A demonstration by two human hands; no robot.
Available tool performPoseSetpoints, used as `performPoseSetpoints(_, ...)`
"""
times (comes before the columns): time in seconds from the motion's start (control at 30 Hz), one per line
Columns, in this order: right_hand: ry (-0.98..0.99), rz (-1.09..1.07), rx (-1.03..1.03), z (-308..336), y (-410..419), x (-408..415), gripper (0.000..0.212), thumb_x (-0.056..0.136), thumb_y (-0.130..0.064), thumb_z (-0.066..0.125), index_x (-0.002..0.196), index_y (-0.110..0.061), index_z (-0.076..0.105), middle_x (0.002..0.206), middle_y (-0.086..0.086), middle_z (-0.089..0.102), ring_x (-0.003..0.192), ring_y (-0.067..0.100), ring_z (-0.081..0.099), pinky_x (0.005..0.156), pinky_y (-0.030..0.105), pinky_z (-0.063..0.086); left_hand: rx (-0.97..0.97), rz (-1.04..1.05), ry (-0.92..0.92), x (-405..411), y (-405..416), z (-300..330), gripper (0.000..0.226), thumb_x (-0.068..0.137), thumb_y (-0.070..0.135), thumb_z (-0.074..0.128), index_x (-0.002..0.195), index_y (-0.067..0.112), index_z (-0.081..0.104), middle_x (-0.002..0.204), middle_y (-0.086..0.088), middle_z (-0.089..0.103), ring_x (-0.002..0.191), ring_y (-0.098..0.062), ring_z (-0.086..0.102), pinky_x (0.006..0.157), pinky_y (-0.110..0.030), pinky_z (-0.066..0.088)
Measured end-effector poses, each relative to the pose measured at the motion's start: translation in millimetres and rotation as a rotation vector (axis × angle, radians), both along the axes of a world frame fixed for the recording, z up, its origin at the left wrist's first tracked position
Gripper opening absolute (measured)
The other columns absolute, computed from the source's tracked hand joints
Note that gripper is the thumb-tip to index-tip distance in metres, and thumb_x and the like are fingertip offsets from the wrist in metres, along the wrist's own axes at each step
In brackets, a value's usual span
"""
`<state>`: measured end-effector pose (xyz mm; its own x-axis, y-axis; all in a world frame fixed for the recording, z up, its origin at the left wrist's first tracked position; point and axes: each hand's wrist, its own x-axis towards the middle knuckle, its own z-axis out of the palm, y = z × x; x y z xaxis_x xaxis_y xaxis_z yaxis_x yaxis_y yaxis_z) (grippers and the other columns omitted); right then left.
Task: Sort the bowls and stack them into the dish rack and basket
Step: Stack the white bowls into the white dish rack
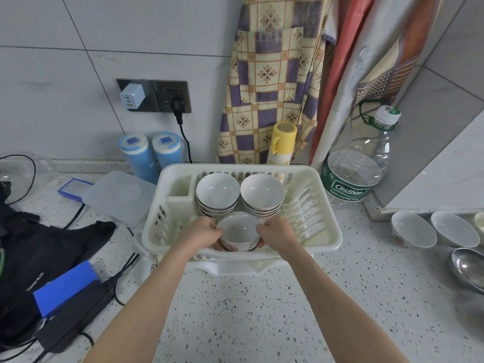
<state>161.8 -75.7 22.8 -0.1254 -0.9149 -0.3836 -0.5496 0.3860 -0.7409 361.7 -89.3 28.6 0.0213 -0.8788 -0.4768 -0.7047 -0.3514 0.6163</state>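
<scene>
Holding one small white bowl (239, 233) with both hands, low inside the near end of the white dish rack (324, 241). Gripping the bowl's left side with the left hand (200, 233), fingers curling round its rim and wall. Gripping the bowl's right side with the right hand (277, 231) the same way, with fingertips showing under the bowl. Showing a brown and red pattern on the bowl's outer wall. Sitting farther back in the dish rack, just behind the held bowl, two stacks of white bowls side by side: the left stack (217, 196) and the right stack (262, 195), both tilting toward the camera. Resting on the speckled surface (235, 310), the dish rack with a white tray (230, 268) under it. Waiting well to the right of the dish rack, two more white bowls (413, 229) and a shiny metal bowl (468, 268) near the picture's edge. Standing just right of the dish rack, a big clear water bottle (353, 176). Lying left of the dish rack, a clear plastic lid (117, 197) and a black bag (39, 247). Standing behind the dish rack, a yellow flask (282, 142) and two blue jars (150, 153).
</scene>
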Motion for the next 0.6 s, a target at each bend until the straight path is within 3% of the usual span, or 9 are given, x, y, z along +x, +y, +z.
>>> performPoseSetpoints(0.07,0.005,0.000,0.002,-0.5,0.2,0.4,0.026,0.071,-0.014,0.049,0.045,-0.011,0.048,0.058,0.009,0.071,0.039,0.012,0.032,0.045,0.023,0.028,-0.015,-0.007,-0.036,-0.4,-0.5,-1.5,0.029,0.087,0.028,0.060,0.099,0.003,0.070,0.093,-0.014,0.076,0.084,-0.027,0.073,0.074,-0.036,0.053)
performPoseSetpoints(0.17,0.044,0.009,0.006,-1.0,0.9,1.1,0.023,0.069,-0.016,0.048,0.054,-0.002,0.059,0.065,0.013,0.072,0.048,0.016,0.040,0.050,0.025,0.033,-0.048,-0.049,-0.125,-1.3,0.6,-0.5,0.019,0.087,0.031,0.060,0.087,0.013,0.067,0.074,0.001,0.073,0.069,-0.018,0.064,0.060,-0.026,0.042)
performPoseSetpoints(0.3,0.115,0.058,0.046,-2.0,-0.7,1.6,0.019,0.063,-0.014,0.046,0.064,0.000,0.060,0.074,0.013,0.074,0.061,0.018,0.049,0.057,0.028,0.037,-0.054,-0.101,-0.228,-2.8,0.3,-2.7,0.013,0.084,0.028,0.060,0.074,0.021,0.060,0.062,0.012,0.070,0.065,-0.010,0.063,0.059,-0.024,0.045)
performPoseSetpoints(0.4,0.125,0.068,0.064,-3.4,-2.3,1.2,0.030,0.063,-0.011,0.046,0.078,0.005,0.067,0.074,0.011,0.075,0.066,0.020,0.053,0.059,0.029,0.040,-0.084,-0.130,-0.263,-3.7,1.5,-4.9,0.010,0.082,0.026,0.060,0.076,0.019,0.064,0.066,0.009,0.073,0.067,-0.014,0.067,0.060,-0.026,0.049)
performPoseSetpoints(0.5,0.151,0.085,0.070,-2.9,-1.6,1.2,0.029,0.064,-0.010,0.048,0.079,0.000,0.070,0.074,0.009,0.075,0.071,0.021,0.059,0.059,0.028,0.043,-0.146,-0.174,-0.338,-4.3,2.7,-6.9,0.012,0.083,0.031,0.058,0.082,0.020,0.062,0.075,0.005,0.072,0.073,-0.019,0.067,0.067,-0.031,0.056)
performPoseSetpoints(0.6,0.156,0.086,0.073,-2.2,-1.6,1.8,0.030,0.064,-0.010,0.048,0.083,0.001,0.069,0.079,0.012,0.075,0.075,0.025,0.062,0.060,0.028,0.043,-0.177,-0.193,-0.366,-5.6,2.3,-8.9,0.011,0.083,0.032,0.057,0.086,0.021,0.058,0.081,0.002,0.067,0.077,-0.022,0.064,0.065,-0.032,0.052)
